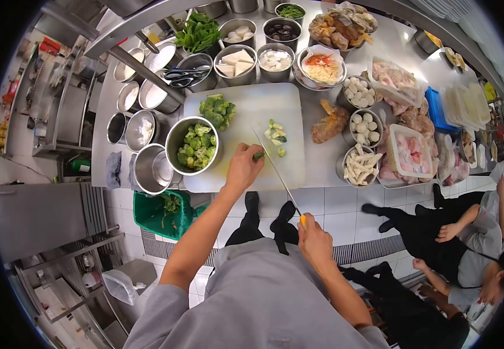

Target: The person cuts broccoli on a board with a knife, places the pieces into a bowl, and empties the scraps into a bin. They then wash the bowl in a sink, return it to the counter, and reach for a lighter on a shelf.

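My left hand (pixel 244 168) is closed on a small green piece of broccoli (pixel 258 156) over the front of the white cutting board (pixel 245 103). My right hand (pixel 316 237) grips the yellow handle of a long knife (pixel 283 181). The blade slants up and left across the board, close beside the fingers of my left hand. Cut broccoli pieces (pixel 274 132) lie to the right of the blade. Toward the board's back left sits a larger broccoli head (pixel 217 110). A steel pot (pixel 171 145) full of broccoli florets (pixel 196 146) stands at the board's left edge.
An upright steel pot (pixel 152 168) stands left of the florets. Bowls of tofu (pixel 237 61), white balls (pixel 364 127) and pale strips (pixel 360 165) surround the board. Raw meat fills a white basket (pixel 410 151). Below is a green bin (pixel 157 216). Other people (pixel 467 227) are at right.
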